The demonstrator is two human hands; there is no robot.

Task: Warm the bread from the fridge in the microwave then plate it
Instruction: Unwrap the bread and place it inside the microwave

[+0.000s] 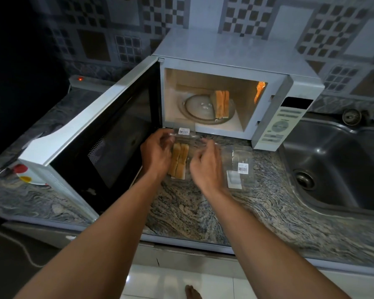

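Microwave: the white microwave [235,46] stands at the back edge of the tabletop [203,212], against the tiled wall. A light glows inside it.
Door: the microwave door [91,130] is swung wide open to the left, out over the tabletop.
Bread slices: a few bread slices [221,103] stand on their edges on the right side of the round glass plate [198,106] inside the microwave.
Clear box: a clear box [183,132] sits in the middle of the tabletop, just in front of the microwave's opening. Its lid has a barcode sticker and is tipped up at the back.
Boxed bread: the boxed bread [179,160] is two slices on their edges, side by side, inside the clear box, between the two hands.
Left hand: the left hand [156,153] is at the left side of the clear box. Its fingers are curled round the box's edge near the lid.
Right hand: the right hand [205,169] is at the right side of the clear box with bent fingers. It is blurry, so I cannot tell if it holds anything.
Empty box: an empty box [239,167] of clear plastic with a barcode sticker lies just to the right of the right hand.
Sink: a metal sink [337,160] is set in the right end of the tabletop.
Small plate: a small plate [30,180] with a red thing and a yellow thing on it peeks out behind the door near the left edge.
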